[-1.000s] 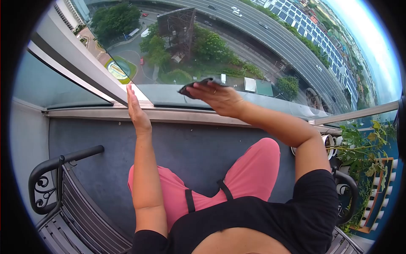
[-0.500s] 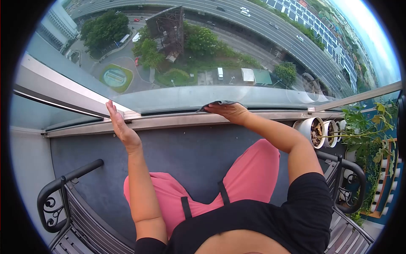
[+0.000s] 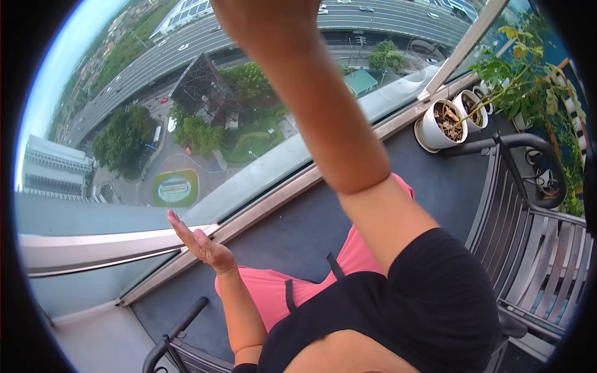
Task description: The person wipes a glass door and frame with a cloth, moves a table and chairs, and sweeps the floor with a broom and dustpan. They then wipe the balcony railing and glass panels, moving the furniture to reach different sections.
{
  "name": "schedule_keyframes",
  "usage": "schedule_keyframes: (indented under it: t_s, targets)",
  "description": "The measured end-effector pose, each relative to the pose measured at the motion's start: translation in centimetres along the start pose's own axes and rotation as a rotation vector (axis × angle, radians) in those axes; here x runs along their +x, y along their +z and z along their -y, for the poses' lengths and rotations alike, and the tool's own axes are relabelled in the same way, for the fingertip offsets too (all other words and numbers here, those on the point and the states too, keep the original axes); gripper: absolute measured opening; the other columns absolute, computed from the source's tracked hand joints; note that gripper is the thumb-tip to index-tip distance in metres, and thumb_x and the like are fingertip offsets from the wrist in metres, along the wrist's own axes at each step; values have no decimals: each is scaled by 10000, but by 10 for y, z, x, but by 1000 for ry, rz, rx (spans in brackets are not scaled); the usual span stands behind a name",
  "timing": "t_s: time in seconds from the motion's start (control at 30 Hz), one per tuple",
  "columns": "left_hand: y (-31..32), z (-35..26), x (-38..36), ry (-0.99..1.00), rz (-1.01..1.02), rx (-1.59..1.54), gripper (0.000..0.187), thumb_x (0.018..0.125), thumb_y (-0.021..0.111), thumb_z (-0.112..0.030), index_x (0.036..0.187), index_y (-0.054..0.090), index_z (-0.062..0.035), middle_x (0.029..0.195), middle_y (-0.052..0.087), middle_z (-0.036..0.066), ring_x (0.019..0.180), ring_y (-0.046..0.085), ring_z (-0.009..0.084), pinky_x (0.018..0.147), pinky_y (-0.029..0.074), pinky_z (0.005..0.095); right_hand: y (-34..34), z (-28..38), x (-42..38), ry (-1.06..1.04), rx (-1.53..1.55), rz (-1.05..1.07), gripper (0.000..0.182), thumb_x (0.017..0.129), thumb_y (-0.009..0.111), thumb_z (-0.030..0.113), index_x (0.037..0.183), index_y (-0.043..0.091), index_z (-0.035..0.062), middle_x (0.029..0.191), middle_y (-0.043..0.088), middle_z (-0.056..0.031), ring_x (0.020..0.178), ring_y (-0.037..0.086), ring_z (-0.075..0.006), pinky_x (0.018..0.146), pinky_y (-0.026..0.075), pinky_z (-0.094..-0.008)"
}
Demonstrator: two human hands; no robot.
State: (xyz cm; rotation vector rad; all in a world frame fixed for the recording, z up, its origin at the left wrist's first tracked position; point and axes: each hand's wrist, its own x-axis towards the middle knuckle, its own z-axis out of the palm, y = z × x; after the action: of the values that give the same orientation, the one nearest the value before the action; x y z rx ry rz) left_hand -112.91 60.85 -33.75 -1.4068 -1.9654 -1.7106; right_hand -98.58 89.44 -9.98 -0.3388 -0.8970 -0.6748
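My right hand (image 3: 267, 25) is raised high across the view, in front of the window glass (image 3: 242, 177), and runs off the top edge. Its fingers are out of sight, and no cloth shows at it now. My left hand (image 3: 202, 244) is held out low on the left with fingers stretched and palm turned inward, holding nothing. Its fingertips overlap the corner where the metal post (image 3: 124, 248) meets the window sill (image 3: 273, 208).
White plant pots (image 3: 443, 124) with dry leaves stand by the sill at the right, beside a leafy plant (image 3: 497, 81). A slatted metal bench (image 3: 547, 267) is at the right; a curved armrest (image 3: 180, 323) shows at lower left. Beyond the glass lie a highway and trees far below.
My right hand, flat on a grey cloth near the sill before, has swung up to the top edge. The view has turned and tilted; my left hand stays open near the post.
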Motion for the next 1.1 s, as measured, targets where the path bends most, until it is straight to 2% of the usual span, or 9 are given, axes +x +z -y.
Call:
schedule_keyframes:
  t_s: [0.17,0.27,0.37,0.5,0.57,0.67,0.73,0.87,1.1]
  targets:
    - [-19,11,-8,-8,153,30,516,900,267,-137,1386,232,31,1429,269,174,1327,245,299,1095,168,410,-226,15,-232,896,-67,443,583,945,278,264,1357,110,-112,1406,168,-292,1308,201,-391,1074,104,-418]
    - [-15,17,-25,-69,218,19,506,906,260,-147,1379,249,36,1428,274,169,1327,245,290,1094,170,401,-298,15,-352,1835,-353,-17,509,937,300,293,1278,284,-86,1305,335,-268,1201,362,-353,1027,250,-400]
    - [-10,7,-30,-95,263,-45,493,911,256,-150,1364,282,42,1414,305,169,1322,262,287,1090,176,393,-281,-20,-360,1774,-392,-189,510,945,298,284,1296,274,-85,1302,336,-281,1181,371,-376,1012,275,-423]
    - [-3,-18,-10,18,361,-21,482,914,252,-157,1341,328,52,1391,339,175,1308,289,286,1086,187,387,-141,-53,-134,810,-405,391,541,897,389,229,1330,247,-63,1411,192,-293,1298,218,-409,1056,122,-511]
    - [11,-38,1,57,388,-42,484,914,251,-165,1339,333,52,1388,344,175,1304,294,287,1085,190,387,-77,-54,-2,908,-246,654,612,876,382,287,1375,202,-18,1408,174,-305,1300,155,-478,1018,58,-606]
    - [36,-60,14,119,387,-68,493,913,264,-186,1340,336,49,1368,369,183,1292,314,297,1079,197,397,-12,-83,57,338,-452,43,622,904,411,325,1347,242,-79,1360,287,-285,1231,300,-458,995,196,-598]
    - [50,-70,20,160,398,-74,497,911,273,-197,1339,342,45,1350,391,191,1281,329,308,1073,206,412,-28,-94,51,304,-251,132,629,906,402,343,1359,236,-62,1379,269,-271,1253,278,-454,1012,194,-594]
    - [63,-69,16,169,430,-33,487,915,279,-191,1332,352,51,1345,396,192,1281,331,311,1073,205,412,-127,-107,-85,638,-429,406,576,937,289,400,1346,280,-5,1362,274,-261,1251,273,-417,1012,158,-542]
    - [67,-74,-12,77,534,19,499,910,295,-217,1322,368,55,1319,433,188,1289,321,319,1073,196,416,-315,-170,-339,1793,-689,-30,607,911,303,345,1382,208,-26,1392,270,-266,1274,280,-402,1041,247,-446]
